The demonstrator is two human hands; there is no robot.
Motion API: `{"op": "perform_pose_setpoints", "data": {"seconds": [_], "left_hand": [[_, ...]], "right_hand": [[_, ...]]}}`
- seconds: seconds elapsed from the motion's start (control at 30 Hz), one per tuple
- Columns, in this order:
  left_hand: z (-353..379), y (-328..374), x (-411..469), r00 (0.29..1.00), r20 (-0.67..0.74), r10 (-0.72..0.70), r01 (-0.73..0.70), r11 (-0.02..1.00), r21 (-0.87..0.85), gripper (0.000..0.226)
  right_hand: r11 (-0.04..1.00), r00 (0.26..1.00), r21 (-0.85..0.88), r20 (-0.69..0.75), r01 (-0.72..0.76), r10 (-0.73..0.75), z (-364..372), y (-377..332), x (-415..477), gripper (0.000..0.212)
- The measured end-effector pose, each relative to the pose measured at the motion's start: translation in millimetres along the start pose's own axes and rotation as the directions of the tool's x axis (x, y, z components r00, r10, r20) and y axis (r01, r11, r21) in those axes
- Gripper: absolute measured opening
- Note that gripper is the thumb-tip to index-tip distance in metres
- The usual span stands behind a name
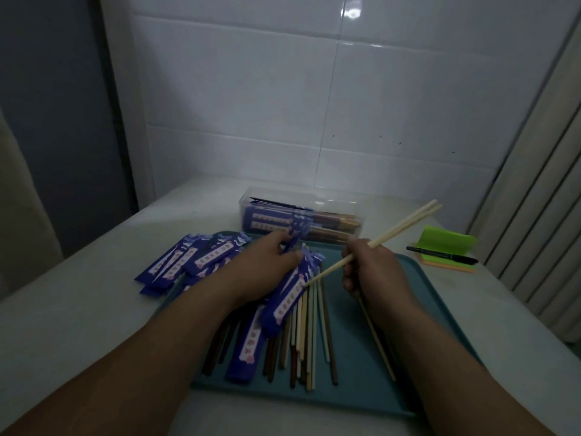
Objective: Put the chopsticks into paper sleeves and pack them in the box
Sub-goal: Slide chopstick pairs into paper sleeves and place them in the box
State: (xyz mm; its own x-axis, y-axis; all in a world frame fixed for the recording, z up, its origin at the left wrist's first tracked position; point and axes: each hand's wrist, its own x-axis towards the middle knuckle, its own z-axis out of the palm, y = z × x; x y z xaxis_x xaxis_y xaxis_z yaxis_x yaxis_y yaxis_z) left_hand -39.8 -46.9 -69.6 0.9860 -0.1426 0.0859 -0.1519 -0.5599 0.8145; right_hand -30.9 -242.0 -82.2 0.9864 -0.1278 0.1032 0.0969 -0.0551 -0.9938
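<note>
Head view | I see right hand closed around pale chopsticks above teal tray | left hand pinching blue paper sleeve | clear box behind tray, holding sleeved pairs

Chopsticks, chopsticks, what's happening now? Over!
Right hand holds a pale chopstick pair. Left hand grips a blue sleeve. Tips at sleeve mouth, nothing blocking. Box partly filled.
</note>
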Motion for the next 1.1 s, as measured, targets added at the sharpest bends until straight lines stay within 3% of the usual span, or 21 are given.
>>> {"op": "perform_pose_setpoints", "data": {"seconds": [0.13,0.27,0.4,0.5,0.67,0.77,0.83,0.97,1.1], "left_hand": [[-5,5,-4,0.998,-0.056,0.029,-0.033,0.997,-0.074,0.019],[-5,5,-4,0.996,-0.084,0.02,-0.024,0.998,-0.051,0.033],[-1,3,-6,0.992,-0.087,0.092,-0.082,0.99,0.113,0.031],[3,0,-7,0.967,-0.123,0.223,-0.183,0.945,0.271,0.03],[3,5,-7,0.917,-0.106,0.384,-0.338,0.89,0.305,0.025],[6,6,-8,0.889,-0.075,0.452,-0.379,0.817,0.435,0.03],[8,6,-9,0.89,-0.044,0.453,-0.368,0.772,0.518,0.032],[8,7,-11,0.916,-0.043,0.398,-0.341,0.832,0.438,0.023],[5,11,-14,0.92,-0.011,0.391,-0.335,0.804,0.491,0.019]], "right_hand": [[1.0,1.0,-0.001,-0.018,0.013,-0.013,-2,-1,-1,0.029],[0.999,0.997,0.041,-0.071,0.029,-0.026,-4,-6,0,0.033],[0.99,0.995,0.141,-0.1,0.025,-0.011,-8,-6,1,0.034],[0.983,0.992,0.178,-0.121,0.045,-0.024,-10,-7,1,0.032],[0.961,0.989,0.269,-0.143,0.06,-0.022,-12,-12,3,0.037],[0.96,0.99,0.271,-0.139,0.068,-0.031,-13,-11,2,0.038],[0.962,0.99,0.262,-0.136,0.076,-0.041,-13,-11,2,0.039],[0.966,0.99,0.248,-0.138,0.075,-0.041,-13,-10,0,0.039],[0.95,0.992,0.303,-0.123,0.075,-0.039,-14,-12,0,0.041]]}}
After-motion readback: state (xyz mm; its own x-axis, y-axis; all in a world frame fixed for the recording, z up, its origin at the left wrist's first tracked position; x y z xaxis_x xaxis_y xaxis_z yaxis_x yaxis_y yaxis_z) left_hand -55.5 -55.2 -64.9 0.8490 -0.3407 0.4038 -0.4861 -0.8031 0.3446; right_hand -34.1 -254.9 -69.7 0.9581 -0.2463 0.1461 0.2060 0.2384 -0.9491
